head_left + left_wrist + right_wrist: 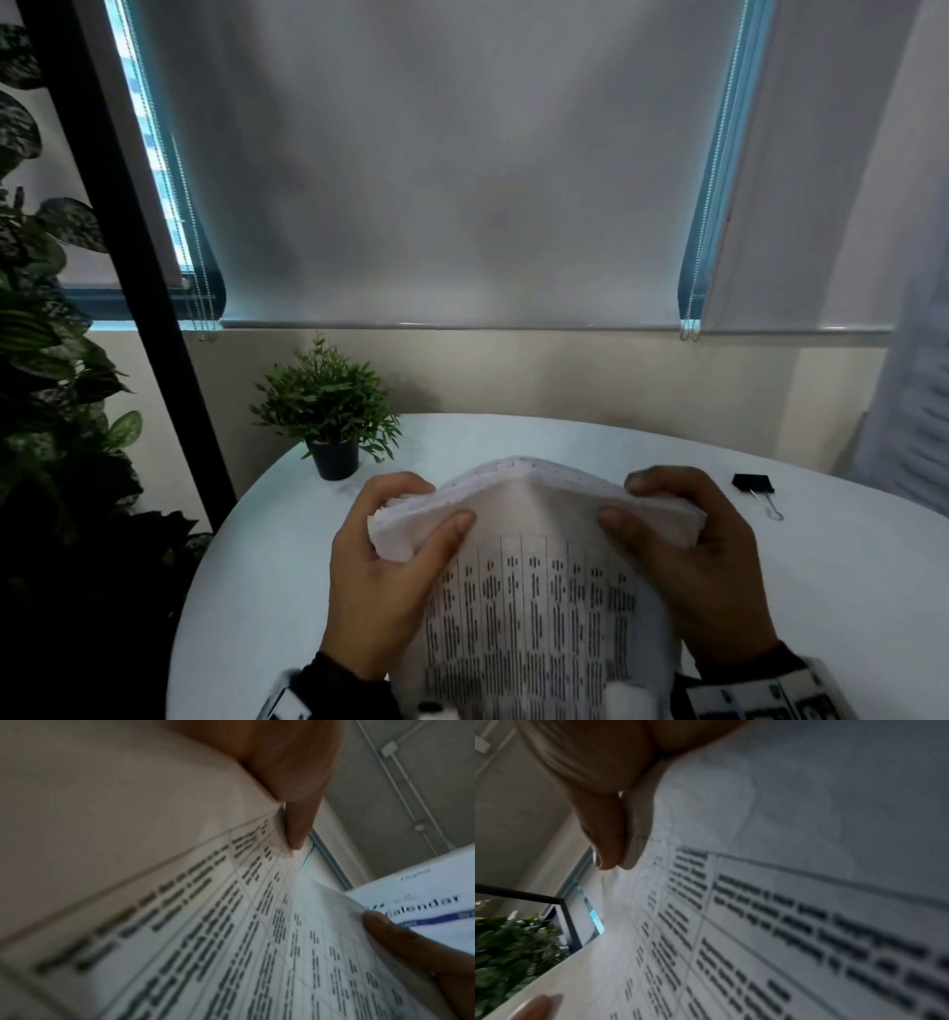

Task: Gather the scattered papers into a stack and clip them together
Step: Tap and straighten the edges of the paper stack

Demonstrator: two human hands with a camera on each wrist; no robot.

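A stack of printed papers (pixel 534 591) with table text stands upright over the round white table (pixel 847 591), its top edge arched upward. My left hand (pixel 380 560) grips the stack's left upper edge, thumb on the front. My right hand (pixel 693 555) grips the right upper edge the same way. The left wrist view shows the printed sheet (pixel 205 923) close up under my thumb. In the right wrist view, the sheet (pixel 782 902) fills the frame beside my thumb. A black binder clip (pixel 755 485) lies on the table, right of my right hand.
A small potted plant (pixel 328 411) stands at the table's back left. Large leafy plants (pixel 46 360) and a black post (pixel 128 246) are to the left. A blind-covered window sits behind the table.
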